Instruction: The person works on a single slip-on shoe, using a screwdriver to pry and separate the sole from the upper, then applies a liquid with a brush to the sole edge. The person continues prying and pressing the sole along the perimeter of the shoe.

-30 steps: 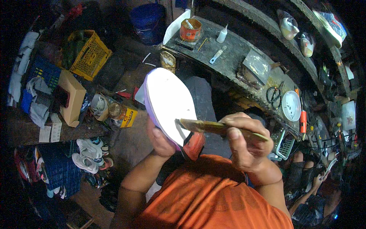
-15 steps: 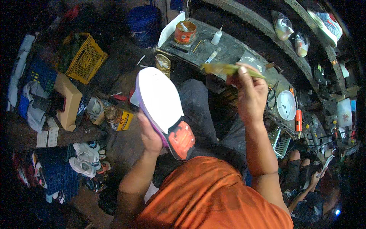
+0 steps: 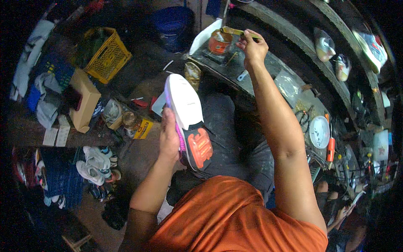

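Observation:
My left hand [image 3: 170, 133] grips a shoe [image 3: 184, 109], sole up, with a white forefoot, an orange heel section and purple along its side. My right hand [image 3: 252, 47] is raised over the dark workbench [image 3: 287, 67], holding a flat yellowish brush [image 3: 233, 30]. The brush's end is at the top of an orange round can [image 3: 219, 46]; whether it is inside or above cannot be told. A blue-handled tool [image 3: 242, 75] lies near the bench edge below my right hand.
Left are a yellow crate [image 3: 108, 59], a cardboard box [image 3: 84, 105], jars and several shoes [image 3: 92, 166]. A blue bucket [image 3: 170, 27] stands behind. Right hold a white plate [image 3: 319, 132], tools, and shelves with shoes [image 3: 371, 50]. A person's hand [image 3: 344, 212] shows at lower right.
My right hand has moved with the brush from the sole up and away to the orange can. The shoe in my left hand has turned a little and shows more orange heel.

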Action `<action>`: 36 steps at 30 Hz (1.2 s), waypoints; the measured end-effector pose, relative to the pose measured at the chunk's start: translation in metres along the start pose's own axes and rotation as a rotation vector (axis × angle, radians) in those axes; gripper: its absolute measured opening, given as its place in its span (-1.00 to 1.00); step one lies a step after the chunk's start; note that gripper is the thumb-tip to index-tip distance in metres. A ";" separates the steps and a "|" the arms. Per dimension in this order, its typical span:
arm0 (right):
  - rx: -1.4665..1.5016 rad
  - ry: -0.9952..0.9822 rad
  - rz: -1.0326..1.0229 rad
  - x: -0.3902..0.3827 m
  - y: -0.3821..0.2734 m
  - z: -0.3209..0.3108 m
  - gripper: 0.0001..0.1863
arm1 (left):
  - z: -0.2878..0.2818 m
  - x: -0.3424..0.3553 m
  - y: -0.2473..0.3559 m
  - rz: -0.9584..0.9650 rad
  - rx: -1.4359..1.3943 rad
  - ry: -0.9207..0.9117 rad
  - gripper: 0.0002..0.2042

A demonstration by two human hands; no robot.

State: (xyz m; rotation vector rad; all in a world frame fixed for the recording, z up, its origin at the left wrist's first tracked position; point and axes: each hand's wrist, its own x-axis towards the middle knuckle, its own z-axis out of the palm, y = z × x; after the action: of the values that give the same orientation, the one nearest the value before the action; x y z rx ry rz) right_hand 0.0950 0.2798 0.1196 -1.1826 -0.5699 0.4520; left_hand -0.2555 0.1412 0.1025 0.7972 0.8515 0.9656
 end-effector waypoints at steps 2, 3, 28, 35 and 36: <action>-0.093 -0.043 -0.024 0.001 0.005 0.006 -0.72 | 0.002 0.000 0.003 0.043 0.098 -0.030 -0.25; -0.148 -0.034 -0.015 0.000 0.006 0.007 -0.72 | 0.002 -0.001 0.003 0.060 0.144 -0.029 -0.25; -0.742 0.140 -0.550 -0.140 -0.103 -0.240 -0.69 | 0.023 0.007 -0.008 -0.443 -0.141 -0.242 -0.20; -1.065 0.584 0.024 -0.120 -0.197 -0.438 -0.69 | 0.072 0.002 -0.041 -0.583 -0.013 -0.424 -0.12; -1.048 0.433 -0.036 -0.113 -0.193 -0.438 -0.63 | 0.085 0.002 -0.049 -0.677 -0.043 -0.510 -0.13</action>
State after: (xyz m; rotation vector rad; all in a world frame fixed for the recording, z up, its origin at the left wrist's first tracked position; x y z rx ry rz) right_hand 0.2902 -0.1692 0.1649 -2.1883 -0.4395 -0.1976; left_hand -0.1626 0.1100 0.0970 0.6102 0.5811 0.1630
